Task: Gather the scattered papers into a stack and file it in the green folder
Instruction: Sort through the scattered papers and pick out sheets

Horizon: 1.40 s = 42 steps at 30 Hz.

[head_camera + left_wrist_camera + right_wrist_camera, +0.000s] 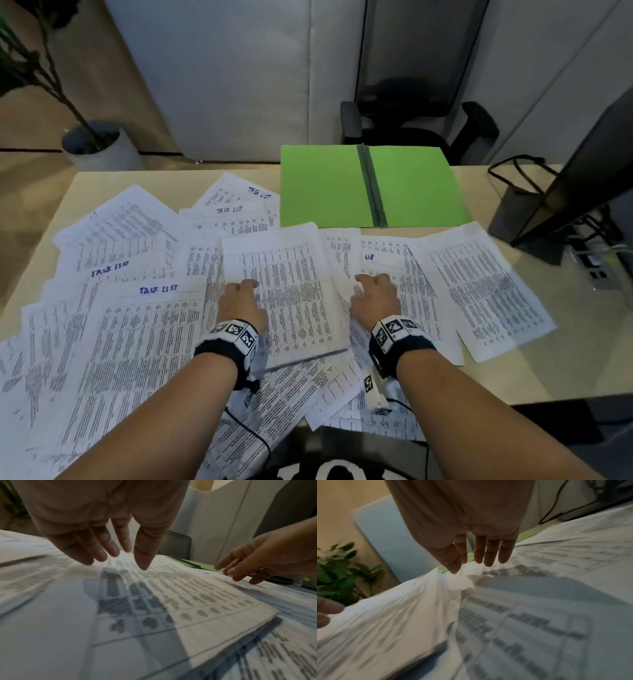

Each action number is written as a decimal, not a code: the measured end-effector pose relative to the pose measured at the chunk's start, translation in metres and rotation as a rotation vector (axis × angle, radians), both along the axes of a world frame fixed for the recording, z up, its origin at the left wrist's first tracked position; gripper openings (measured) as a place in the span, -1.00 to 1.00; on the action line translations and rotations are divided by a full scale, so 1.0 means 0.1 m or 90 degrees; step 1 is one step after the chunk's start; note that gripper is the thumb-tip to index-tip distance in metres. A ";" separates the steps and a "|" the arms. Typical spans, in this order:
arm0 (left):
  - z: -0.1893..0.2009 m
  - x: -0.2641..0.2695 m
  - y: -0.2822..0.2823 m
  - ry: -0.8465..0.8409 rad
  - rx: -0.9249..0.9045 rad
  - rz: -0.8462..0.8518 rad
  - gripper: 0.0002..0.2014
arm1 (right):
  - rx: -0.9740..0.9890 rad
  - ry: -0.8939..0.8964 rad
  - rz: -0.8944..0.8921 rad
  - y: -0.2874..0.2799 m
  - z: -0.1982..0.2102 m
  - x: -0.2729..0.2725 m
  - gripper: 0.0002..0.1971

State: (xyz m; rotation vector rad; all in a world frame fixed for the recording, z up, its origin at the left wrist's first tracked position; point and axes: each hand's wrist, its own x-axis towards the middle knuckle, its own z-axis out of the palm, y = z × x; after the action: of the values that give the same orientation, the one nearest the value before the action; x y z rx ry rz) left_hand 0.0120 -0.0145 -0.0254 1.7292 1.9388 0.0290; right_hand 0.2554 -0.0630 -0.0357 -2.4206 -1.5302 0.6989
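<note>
Printed sheets lie scattered over the desk point(534, 373), several headed "TASK LIST" point(157, 289). A small gathered stack point(284, 291) lies in the middle, its top sheet showing in the left wrist view point(197, 601). My left hand point(239, 301) hovers at the stack's left edge, fingers straight and relaxed above the paper point(118, 555). My right hand point(375, 294) hangs over the sheets just right of the stack, fingers extended, holding nothing point(481, 557). The green folder point(325, 188) lies open at the desk's far side, behind the papers.
A dark monitor point(589, 164) and its stand occupy the right side, with cables and a power strip point(596, 267) behind. An office chair point(411, 113) stands beyond the folder. A potted plant point(92, 140) sits on the floor at far left.
</note>
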 end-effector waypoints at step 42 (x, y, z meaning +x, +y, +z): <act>-0.09 0.53 -0.02 0.132 -0.107 -0.250 -0.18 | -0.169 -0.017 -0.183 0.14 0.06 0.88 -0.52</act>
State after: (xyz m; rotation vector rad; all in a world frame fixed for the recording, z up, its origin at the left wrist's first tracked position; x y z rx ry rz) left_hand 0.0645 -0.0165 -0.0343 2.0271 1.6473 -0.4575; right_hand 0.3429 -0.0488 -0.0299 -2.7754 -1.1221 0.8567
